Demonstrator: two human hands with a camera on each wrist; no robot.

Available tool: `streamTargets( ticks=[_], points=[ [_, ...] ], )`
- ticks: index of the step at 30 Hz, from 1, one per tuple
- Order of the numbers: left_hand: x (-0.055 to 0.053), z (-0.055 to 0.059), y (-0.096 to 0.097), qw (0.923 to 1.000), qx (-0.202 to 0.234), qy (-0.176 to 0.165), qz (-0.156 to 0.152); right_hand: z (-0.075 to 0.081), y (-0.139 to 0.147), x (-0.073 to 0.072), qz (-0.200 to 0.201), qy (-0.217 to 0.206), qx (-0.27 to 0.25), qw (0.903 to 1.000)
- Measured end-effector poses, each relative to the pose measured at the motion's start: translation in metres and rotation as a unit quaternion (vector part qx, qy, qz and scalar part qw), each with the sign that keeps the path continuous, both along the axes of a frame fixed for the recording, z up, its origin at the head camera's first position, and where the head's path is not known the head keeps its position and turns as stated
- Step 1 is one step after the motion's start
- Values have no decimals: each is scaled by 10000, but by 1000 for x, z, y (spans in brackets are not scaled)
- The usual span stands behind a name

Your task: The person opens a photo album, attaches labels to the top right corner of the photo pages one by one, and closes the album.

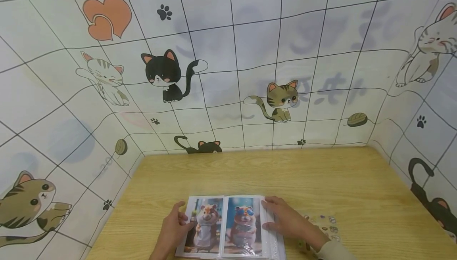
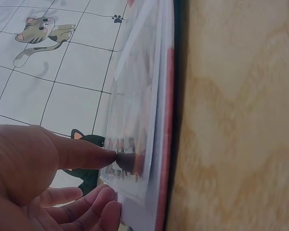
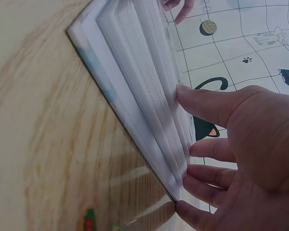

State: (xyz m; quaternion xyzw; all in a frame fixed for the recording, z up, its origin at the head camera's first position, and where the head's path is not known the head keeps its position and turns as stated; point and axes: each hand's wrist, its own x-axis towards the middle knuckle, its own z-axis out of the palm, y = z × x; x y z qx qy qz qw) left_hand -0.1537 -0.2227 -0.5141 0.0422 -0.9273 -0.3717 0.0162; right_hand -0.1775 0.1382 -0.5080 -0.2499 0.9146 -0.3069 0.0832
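An open photo album (image 1: 224, 228) lies on the table near its front edge. Its left page shows a hamster picture in a white apron (image 1: 204, 236); the right page has a hamster in blue sunglasses (image 1: 244, 228). My left hand (image 1: 173, 228) is at the left edge, with the thumb (image 2: 89, 153) touching the clear sleeve and the other fingers loosely bent by the rim. Along the right edge, my right hand (image 1: 288, 218) rests against the thick stack of pages (image 3: 139, 72). Its thumb (image 3: 207, 102) and fingertips touch the page edges, spread apart.
Right of the album, partly under my right forearm, lies a clear sheet with small printed pictures (image 1: 332, 228). The wood-grain table (image 1: 257, 173) reaches back to a white gridded wall covering (image 1: 214, 26) with cartoon cats, which also encloses both sides.
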Motion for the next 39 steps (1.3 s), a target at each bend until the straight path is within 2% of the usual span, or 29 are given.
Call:
streamTargets(
  ticks=[6,12,17,22,28,35,39],
  points=[
    [1,2,1,10000,11,4,18,0,0,0,37,61,41,10000],
    [2,4,5,9997,-179,132,54,-3,0,0,22,233,22,9997],
    [4,12,15,9990,-235,370,2,-3,1,0,31,31,-82,10000],
    [7,21,26,9982,-62,496,-330,-1,5,-1,67,-330,-285,9990],
    [9,27,38,9956,-130,609,-700,-1,11,-3,189,-422,-260,9986],
    [8,28,50,9926,-95,820,-889,0,18,-4,162,-71,-29,9998],
    [9,31,57,9898,-87,975,-1032,1,23,-4,143,5,-60,9999]
  ],
)
